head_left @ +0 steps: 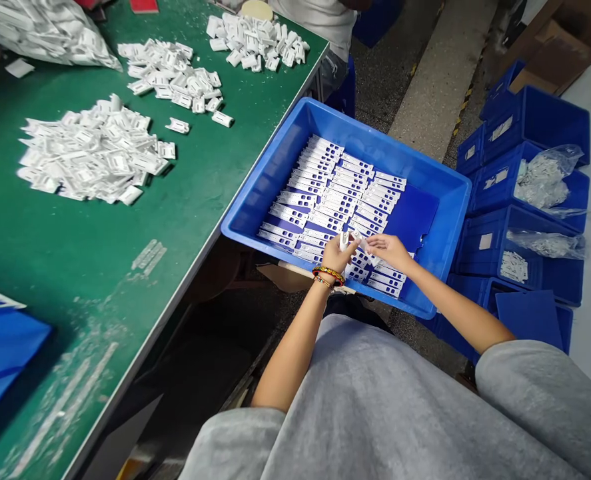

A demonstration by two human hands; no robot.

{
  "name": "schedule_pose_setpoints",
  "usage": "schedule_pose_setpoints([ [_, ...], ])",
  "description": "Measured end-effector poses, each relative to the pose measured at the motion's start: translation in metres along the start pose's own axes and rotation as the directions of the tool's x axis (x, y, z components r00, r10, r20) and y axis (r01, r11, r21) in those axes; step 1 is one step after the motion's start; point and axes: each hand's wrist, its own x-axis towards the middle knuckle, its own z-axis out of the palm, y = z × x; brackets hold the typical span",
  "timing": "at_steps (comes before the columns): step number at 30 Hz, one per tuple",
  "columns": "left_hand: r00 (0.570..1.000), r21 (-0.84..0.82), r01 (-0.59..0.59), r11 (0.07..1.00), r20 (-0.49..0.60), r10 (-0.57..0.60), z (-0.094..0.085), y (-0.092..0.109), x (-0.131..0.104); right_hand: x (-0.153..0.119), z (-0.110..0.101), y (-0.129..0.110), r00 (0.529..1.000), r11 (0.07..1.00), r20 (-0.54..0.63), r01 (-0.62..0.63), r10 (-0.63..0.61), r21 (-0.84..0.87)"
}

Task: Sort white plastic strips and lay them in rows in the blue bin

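My left hand (pixel 335 255), with beaded bracelets at the wrist, is closed on a small white plastic part (pixel 344 241). Close beside it, my right hand (pixel 389 251) has its fingertips pinched together at another small white piece (pixel 359 237), whose shape is partly hidden by the fingers. Both hands are over the near side of a blue plastic bin (pixel 450 200). Inside the bin, flat white slotted strips (pixel 338 193) lie in three slanting columns on a blue sheet (pixel 418 213).
Left of the bin is a green table (pixel 195 180) bearing a large heap of white parts (pixel 95 150), smaller piles and a filled plastic bag (pixel 40 33). Blue bins (pixel 550 120) are stacked at right. Another person (pixel 320 23) is at the table's far end.
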Motion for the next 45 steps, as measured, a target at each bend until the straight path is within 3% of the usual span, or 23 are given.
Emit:
schedule_pose_setpoints([
  [3,0.997,-0.092,0.013,0.996,-0.077,-0.021,0.002,-0.002,0.002,0.008,-0.038,0.012,0.990,0.959,-0.139,-0.026,-0.014,-0.282],
  [7,0.994,-0.159,0.039,0.987,-0.092,-0.054,0.003,-0.004,0.004,0.010,-0.073,0.032,0.984,0.680,-0.137,-0.177,0.112,-0.712],
  [9,0.995,-0.069,-0.004,0.998,-0.097,-0.003,0.002,-0.003,0.003,0.008,-0.076,0.040,0.980,0.582,-0.121,-0.192,0.160,-0.790],
  [13,0.979,0.137,-0.144,0.980,-0.123,0.161,-0.002,-0.003,0.002,0.006,-0.069,0.049,0.985,0.531,-0.091,-0.158,0.150,-0.832],
  [17,0.993,0.013,-0.119,0.993,-0.026,0.119,-0.003,-0.007,0.004,0.005,-0.065,0.047,0.988,0.497,-0.103,-0.147,0.115,-0.855],
  [18,0.994,-0.026,-0.107,0.994,0.000,0.107,-0.003,-0.009,0.005,0.004,-0.062,0.044,0.990,0.524,-0.099,-0.135,0.096,-0.841],
  [20,0.994,-0.093,-0.095,0.991,0.043,0.099,-0.001,-0.012,0.007,-0.001,-0.052,0.037,0.997,0.702,-0.041,-0.080,0.072,-0.708],
  [22,0.992,-0.136,-0.093,0.986,0.071,0.104,0.001,-0.017,0.009,-0.008,-0.035,0.029,0.992,0.922,0.105,-0.026,0.071,-0.385],
  [23,0.990,-0.145,-0.096,0.985,0.084,0.109,0.002,-0.019,0.010,-0.012,-0.026,0.026,0.980,0.979,0.188,-0.027,0.066,-0.203],
  [25,0.986,-0.135,-0.108,0.985,0.113,0.124,0.003,-0.023,0.011,-0.015,-0.015,0.022,0.954,0.998,0.296,-0.059,0.056,0.001],
  [26,0.984,-0.113,-0.122,0.986,0.115,0.135,0.004,-0.024,0.011,-0.015,-0.013,0.022,0.954,0.998,0.295,-0.058,0.053,0.010],
  [28,0.985,-0.043,-0.158,0.986,0.067,0.161,0.004,-0.025,0.010,-0.009,-0.022,0.025,0.983,0.988,0.179,-0.025,0.052,-0.155],
  [29,0.984,-0.003,-0.174,0.985,0.025,0.174,0.004,-0.025,0.010,-0.004,-0.031,0.028,0.995,0.949,0.084,-0.018,0.046,-0.314],
  [31,0.979,0.069,-0.191,0.979,-0.053,0.195,0.003,-0.024,0.009,0.006,-0.052,0.037,0.997,0.746,-0.076,-0.066,0.021,-0.662],
  [33,0.976,0.130,-0.199,0.971,-0.064,0.209,0.003,-0.022,0.007,0.015,-0.069,0.047,0.992,0.505,-0.123,-0.116,0.020,-0.855],
  [34,0.975,0.161,-0.206,0.965,-0.055,0.217,0.004,-0.022,0.007,0.018,-0.074,0.051,0.993,0.434,-0.109,-0.114,0.035,-0.894],
  [39,0.968,0.244,-0.240,0.940,-0.014,0.251,0.004,-0.023,0.008,0.020,-0.072,0.062,0.997,0.368,-0.056,-0.071,0.051,-0.927],
  [42,0.958,0.241,-0.271,0.932,-0.025,0.285,0.005,-0.021,0.007,0.018,-0.066,0.053,0.999,0.352,-0.053,-0.051,0.005,-0.934],
  [45,0.934,0.262,-0.316,0.912,-0.082,0.347,0.008,-0.012,-0.005,0.012,-0.060,0.037,0.998,0.357,0.041,0.056,-0.050,-0.932],
])
